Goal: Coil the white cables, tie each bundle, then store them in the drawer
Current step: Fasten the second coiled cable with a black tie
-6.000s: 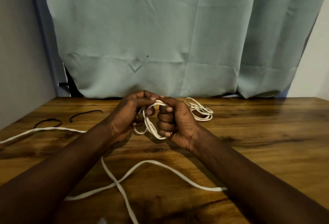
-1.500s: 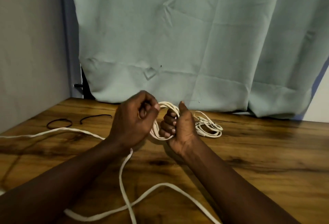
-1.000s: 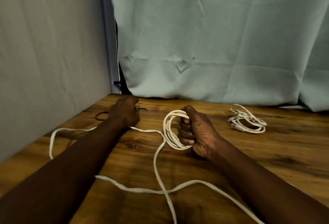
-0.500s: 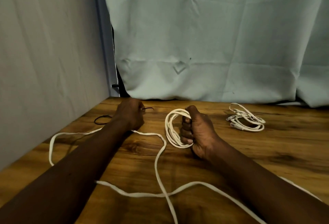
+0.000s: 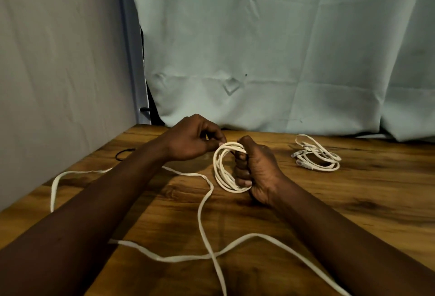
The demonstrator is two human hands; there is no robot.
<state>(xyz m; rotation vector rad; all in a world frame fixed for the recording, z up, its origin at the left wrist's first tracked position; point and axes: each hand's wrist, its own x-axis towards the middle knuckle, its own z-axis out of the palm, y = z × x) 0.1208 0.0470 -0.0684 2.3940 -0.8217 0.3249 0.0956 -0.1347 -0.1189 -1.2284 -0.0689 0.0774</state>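
Observation:
My right hand (image 5: pixel 257 168) grips a coil of white cable (image 5: pixel 220 172) and holds it upright on the wooden table (image 5: pixel 353 206). My left hand (image 5: pixel 190 141) is at the top of that coil with its fingertips pinched together. A short dark piece shows between the coil and my right fingers; it looks like a thin black tie, mostly hidden. A long loose flat white cable (image 5: pixel 204 220) snakes over the table under and between my arms. A second white cable bundle (image 5: pixel 316 156) lies coiled at the right rear.
One black tie loop (image 5: pixel 123 153) lies near the table's left rear corner. A grey wall (image 5: pixel 58 72) runs along the left edge and a pale green curtain (image 5: pixel 270 48) hangs behind the table. No drawer is in view.
My left hand left the coil, reached to the black ties at the left rear, took one, and has come back to the top of the coil. My right hand kept hold of the coil.

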